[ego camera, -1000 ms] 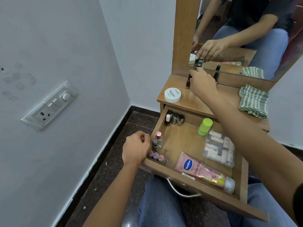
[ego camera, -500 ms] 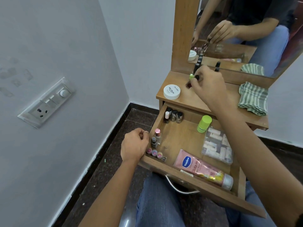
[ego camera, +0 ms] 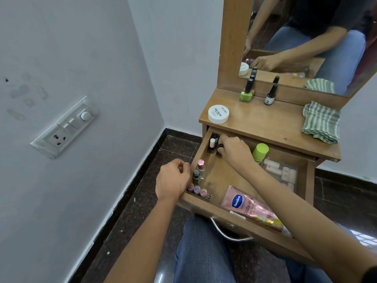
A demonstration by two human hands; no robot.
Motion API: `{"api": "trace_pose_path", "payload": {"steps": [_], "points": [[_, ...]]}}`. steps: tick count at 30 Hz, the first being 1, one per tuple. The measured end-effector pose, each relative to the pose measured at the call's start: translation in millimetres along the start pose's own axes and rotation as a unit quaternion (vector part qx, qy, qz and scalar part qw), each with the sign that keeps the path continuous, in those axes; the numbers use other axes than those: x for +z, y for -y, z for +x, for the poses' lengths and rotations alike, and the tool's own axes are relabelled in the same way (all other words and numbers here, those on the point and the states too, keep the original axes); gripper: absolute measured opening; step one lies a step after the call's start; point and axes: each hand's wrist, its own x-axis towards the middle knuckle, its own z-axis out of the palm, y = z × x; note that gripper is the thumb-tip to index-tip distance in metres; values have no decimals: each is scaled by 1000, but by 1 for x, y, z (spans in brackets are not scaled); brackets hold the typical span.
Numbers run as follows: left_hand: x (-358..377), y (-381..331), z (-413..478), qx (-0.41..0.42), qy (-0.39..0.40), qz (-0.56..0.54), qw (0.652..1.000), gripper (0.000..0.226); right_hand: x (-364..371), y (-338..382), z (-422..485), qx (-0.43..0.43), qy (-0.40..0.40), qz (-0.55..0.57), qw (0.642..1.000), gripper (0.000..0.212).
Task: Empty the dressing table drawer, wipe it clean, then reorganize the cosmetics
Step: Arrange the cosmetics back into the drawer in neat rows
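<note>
The dark nail-polish bottle [ego camera: 218, 152] stands upright in the far-left corner of the drawer [ego camera: 201, 149], pinched by the curled fingers of the nearer right hand [ego camera: 234, 152], while the left hand [ego camera: 173, 180] grips the drawer's left wall.

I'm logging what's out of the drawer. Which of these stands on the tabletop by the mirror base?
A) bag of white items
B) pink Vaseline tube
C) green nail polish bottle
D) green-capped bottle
C: the green nail polish bottle stands on the tabletop against the mirror base, outside the drawer.
</note>
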Motion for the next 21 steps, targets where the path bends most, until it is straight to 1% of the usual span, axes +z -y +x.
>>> {"api": "trace_pose_path", "payload": {"steps": [10, 16, 21], "points": [[0, 2, 1, 7, 2, -6, 1000, 20, 13, 8, 14, -14, -17, -3, 1000, 17], [0, 2, 0, 5, 4, -5, 1000, 20, 20, 5, 13, 2, -18, 38, 999, 16], [0, 2, -1, -1, 3, -3, 1000, 20, 22, 7, 12, 1, -19, 46, 999, 14]]}}
